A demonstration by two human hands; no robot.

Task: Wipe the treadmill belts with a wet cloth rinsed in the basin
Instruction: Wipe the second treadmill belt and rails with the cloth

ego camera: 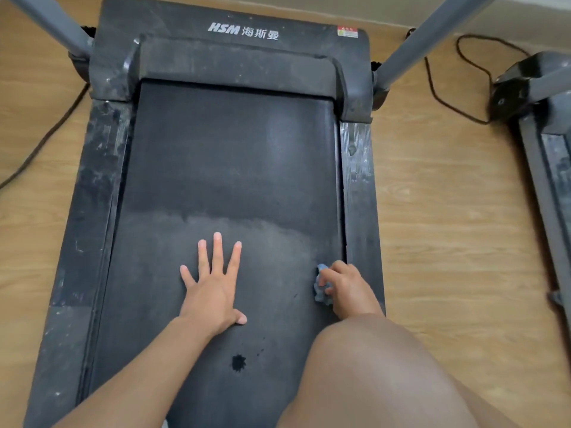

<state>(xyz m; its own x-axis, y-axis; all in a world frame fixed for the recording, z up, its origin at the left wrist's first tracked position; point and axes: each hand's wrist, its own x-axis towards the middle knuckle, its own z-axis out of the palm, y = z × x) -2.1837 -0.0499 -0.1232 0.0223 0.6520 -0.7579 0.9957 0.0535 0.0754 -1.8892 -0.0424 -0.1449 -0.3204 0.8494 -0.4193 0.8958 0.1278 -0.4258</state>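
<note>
Hands work on the belt [228,156]: left hand [213,288] spread flat mid-belt, right hand [347,288] gripping a blue cloth [321,284] at its right edge, cloth mostly hidden under fingers.

Fingers [332,271] of the right hand [350,288] hide most of the cloth [320,293], seemingly bunched.

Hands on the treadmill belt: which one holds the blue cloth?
The right hand, curled round the crumpled blue cloth at the right edge of the belt. The left hand lies flat on the belt, fingers spread, holding nothing.
</note>
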